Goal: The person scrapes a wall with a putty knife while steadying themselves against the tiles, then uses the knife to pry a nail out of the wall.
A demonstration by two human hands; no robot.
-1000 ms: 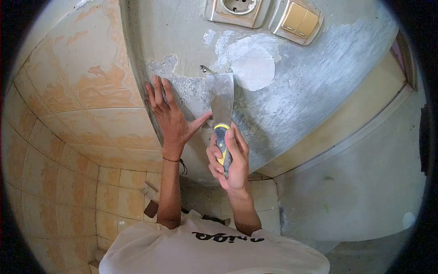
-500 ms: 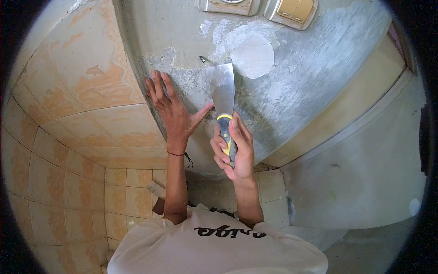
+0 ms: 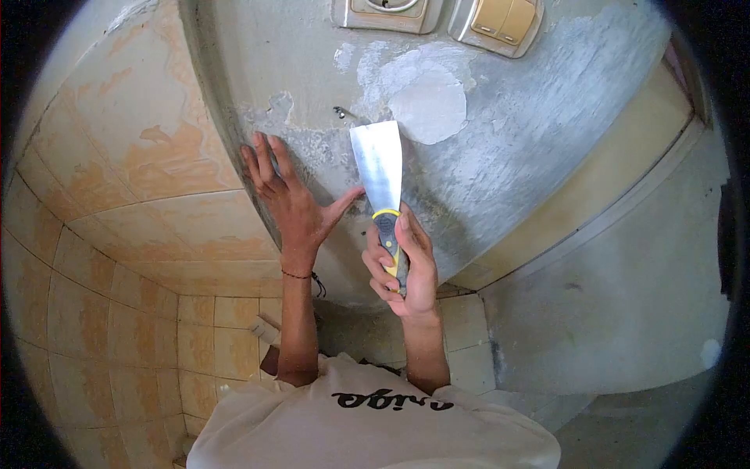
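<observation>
My right hand [image 3: 404, 266] is wrapped round the grey and yellow handle of a putty knife [image 3: 378, 166], its wide metal blade pointing up along the wall. The blade's top edge lies just below a round white filler patch [image 3: 429, 107] and overlaps the wall in this view. To the left, my left hand [image 3: 295, 205] rests with spread fingers against the grey wall [image 3: 312, 74], close to the tiled edge. Its thumb reaches toward the blade. A small dark screw or hook [image 3: 339, 112] sticks out of the wall above the blade.
A socket plate [image 3: 387, 14] and a double light switch [image 3: 500, 22] sit at the top of the wall. Marbled orange tiles [image 3: 148, 141] cover the left side. On the right runs a cream-coloured frame [image 3: 594, 199], beside a grey surface [image 3: 578, 328].
The putty knife has moved slightly down the wall in view, and its blade now shines brighter. My left hand stays spread on the wall; the view has shifted a little.
</observation>
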